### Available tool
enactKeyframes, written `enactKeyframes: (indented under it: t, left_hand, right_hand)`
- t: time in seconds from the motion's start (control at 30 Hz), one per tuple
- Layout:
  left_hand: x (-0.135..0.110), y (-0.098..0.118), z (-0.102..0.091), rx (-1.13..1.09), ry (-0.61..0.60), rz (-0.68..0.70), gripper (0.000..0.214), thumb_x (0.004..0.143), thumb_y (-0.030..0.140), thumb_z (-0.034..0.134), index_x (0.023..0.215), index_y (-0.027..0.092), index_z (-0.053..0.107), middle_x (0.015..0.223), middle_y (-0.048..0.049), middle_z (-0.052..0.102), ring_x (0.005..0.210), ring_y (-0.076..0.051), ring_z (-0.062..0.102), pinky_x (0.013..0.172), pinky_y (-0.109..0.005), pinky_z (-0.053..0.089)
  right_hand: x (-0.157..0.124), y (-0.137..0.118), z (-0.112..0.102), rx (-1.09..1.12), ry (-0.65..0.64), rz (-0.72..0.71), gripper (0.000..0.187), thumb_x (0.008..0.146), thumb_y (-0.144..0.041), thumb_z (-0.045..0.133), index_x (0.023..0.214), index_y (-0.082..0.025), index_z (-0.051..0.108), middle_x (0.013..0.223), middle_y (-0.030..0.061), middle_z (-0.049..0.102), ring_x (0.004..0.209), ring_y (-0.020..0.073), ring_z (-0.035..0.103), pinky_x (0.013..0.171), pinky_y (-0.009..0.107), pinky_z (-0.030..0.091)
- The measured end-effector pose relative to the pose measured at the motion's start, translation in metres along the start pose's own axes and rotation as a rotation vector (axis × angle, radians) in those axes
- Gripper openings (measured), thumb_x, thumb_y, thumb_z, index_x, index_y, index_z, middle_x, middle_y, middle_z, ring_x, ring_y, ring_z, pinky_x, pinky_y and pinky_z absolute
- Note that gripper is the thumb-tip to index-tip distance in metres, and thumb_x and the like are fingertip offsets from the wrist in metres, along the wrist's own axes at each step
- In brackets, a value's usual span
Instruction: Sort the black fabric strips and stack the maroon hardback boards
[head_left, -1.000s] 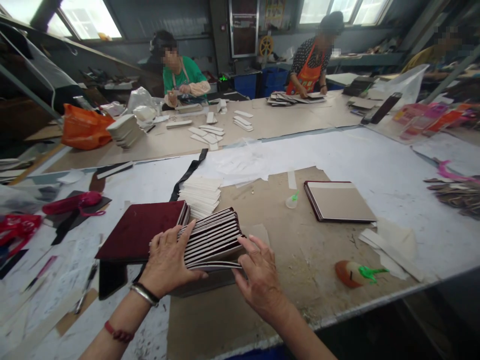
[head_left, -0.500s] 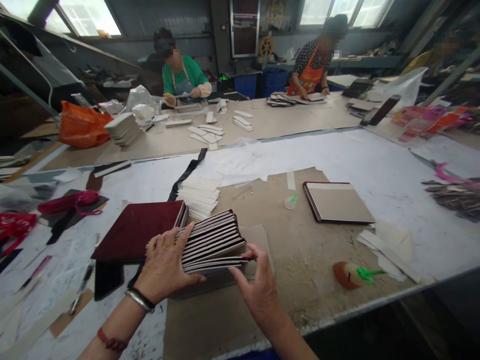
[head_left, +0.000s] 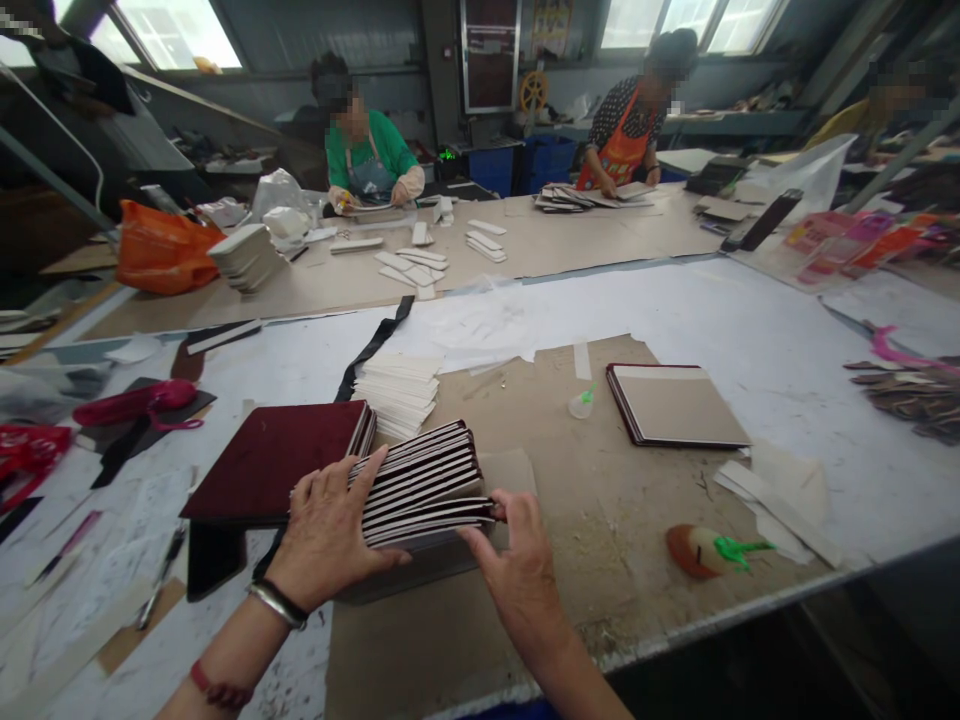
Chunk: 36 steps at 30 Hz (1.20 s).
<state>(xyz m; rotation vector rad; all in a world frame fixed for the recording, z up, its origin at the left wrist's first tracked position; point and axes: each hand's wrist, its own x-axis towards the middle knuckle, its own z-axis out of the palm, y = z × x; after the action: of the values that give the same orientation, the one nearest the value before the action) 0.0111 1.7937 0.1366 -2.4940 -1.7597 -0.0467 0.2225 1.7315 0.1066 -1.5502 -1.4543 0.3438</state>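
A row of thin, dark-red-edged boards (head_left: 424, 475) with pale stripes between them stands on edge in front of me. My left hand (head_left: 334, 520) spans its left end, fingers over the far side and thumb along the near side. At the right end, my right hand (head_left: 521, 550) pinches the corners of several nearest boards between thumb and fingers. A narrow gap parts these boards from those behind. Left of the row lies a stack of dark red covers (head_left: 277, 460). A fan of white strips (head_left: 397, 392) lies just behind the row.
Beige-faced boards (head_left: 679, 405) lie stacked at right, near a small glue bottle (head_left: 580, 403) and a brown-and-cream bottle with a green nozzle (head_left: 694, 550). Left are a dark phone-like slab (head_left: 216, 560) and a pink-handled tool (head_left: 139, 402). Two co-workers handle pieces across the table.
My right fingers have shifted slightly up the row, and the gap now sits farther back, with more boards on the near side. The left hand stays almost still.
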Motion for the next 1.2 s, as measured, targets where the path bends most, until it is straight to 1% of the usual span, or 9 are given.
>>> enactKeyframes:
  t: [0.07,0.13,0.27,0.37,0.67,0.8,1.0,1.1,1.2]
  left_hand:
    - [0.0,0.0,0.0,0.005,0.004,0.008,0.107,0.049,0.065,0.068,0.137,0.017,0.032,0.123,-0.0182,0.045,0.113,-0.034,0.041,0.097,-0.048,0.027]
    - [0.0,0.0,0.001,0.01,0.005,0.014,0.106,0.05,0.066,0.067,0.137,0.017,0.032,0.122,-0.0181,0.045,0.113,-0.033,0.042,0.097,-0.048,0.027]
    - [0.001,0.001,0.002,0.015,0.007,0.014,0.106,0.05,0.066,0.068,0.137,0.018,0.03,0.123,-0.0176,0.045,0.113,-0.033,0.042,0.097,-0.048,0.027]
    - [0.001,0.001,0.002,0.016,0.017,0.021,0.107,0.049,0.064,0.07,0.137,0.018,0.03,0.122,-0.0177,0.045,0.112,-0.032,0.042,0.096,-0.047,0.028]
    - [0.001,0.002,0.0,0.009,-0.012,-0.004,0.105,0.049,0.064,0.07,0.136,0.019,0.032,0.121,-0.0169,0.046,0.112,-0.033,0.042,0.096,-0.048,0.027]
    - [0.003,0.003,-0.001,0.005,-0.032,-0.022,0.103,0.05,0.064,0.069,0.136,0.019,0.033,0.122,-0.0173,0.046,0.112,-0.033,0.042,0.096,-0.048,0.028]
    - [0.002,0.003,-0.001,0.01,-0.007,-0.003,0.102,0.051,0.065,0.068,0.135,0.017,0.034,0.12,-0.0178,0.047,0.112,-0.033,0.043,0.096,-0.048,0.028]
    - [0.002,0.004,-0.001,0.019,-0.002,-0.005,0.101,0.051,0.064,0.067,0.134,0.017,0.035,0.12,-0.0173,0.048,0.111,-0.033,0.044,0.096,-0.048,0.029]
    - [0.002,0.005,-0.002,0.026,0.005,-0.003,0.099,0.052,0.063,0.067,0.134,0.017,0.035,0.12,-0.0172,0.048,0.111,-0.034,0.044,0.096,-0.048,0.029]
  right_hand:
    - [0.002,0.002,-0.001,-0.055,0.017,-0.034,0.025,0.077,-0.024,0.066,0.097,-0.02,0.052,0.087,0.0055,0.05,0.082,0.0216,0.052,0.071,0.035,0.048]
    - [0.007,0.006,-0.003,-0.051,0.016,-0.065,0.024,0.074,-0.025,0.068,0.091,-0.02,0.053,0.091,0.0066,0.049,0.087,0.0226,0.051,0.075,0.037,0.048]
    - [0.016,0.012,-0.005,0.069,-0.063,-0.141,0.026,0.073,-0.021,0.069,0.088,-0.021,0.048,0.104,0.0089,0.054,0.1,0.0233,0.051,0.085,0.039,0.045]
    - [0.019,0.015,-0.006,0.119,-0.1,-0.167,0.027,0.074,-0.019,0.068,0.088,-0.022,0.045,0.106,0.0088,0.057,0.102,0.023,0.051,0.087,0.04,0.044]
    - [0.02,0.015,-0.006,0.169,-0.112,-0.125,0.026,0.074,-0.02,0.067,0.089,-0.021,0.046,0.1,0.0071,0.057,0.097,0.0213,0.052,0.084,0.036,0.044]
    - [0.021,0.016,-0.005,0.197,-0.116,-0.111,0.029,0.073,-0.018,0.069,0.091,-0.021,0.045,0.098,0.0063,0.056,0.095,0.0208,0.052,0.083,0.035,0.045]
    - [0.021,0.018,-0.002,0.226,-0.102,-0.101,0.03,0.073,-0.018,0.067,0.093,-0.02,0.045,0.095,0.0054,0.055,0.093,0.0194,0.053,0.082,0.032,0.046]
    - [0.022,0.018,-0.001,0.241,-0.079,-0.087,0.035,0.072,-0.017,0.069,0.096,-0.02,0.045,0.093,0.004,0.055,0.09,0.0182,0.054,0.08,0.03,0.047]
    - [0.024,0.017,-0.002,0.241,-0.091,-0.069,0.047,0.07,-0.016,0.07,0.109,-0.019,0.044,0.092,0.0038,0.055,0.087,0.018,0.055,0.079,0.03,0.049]
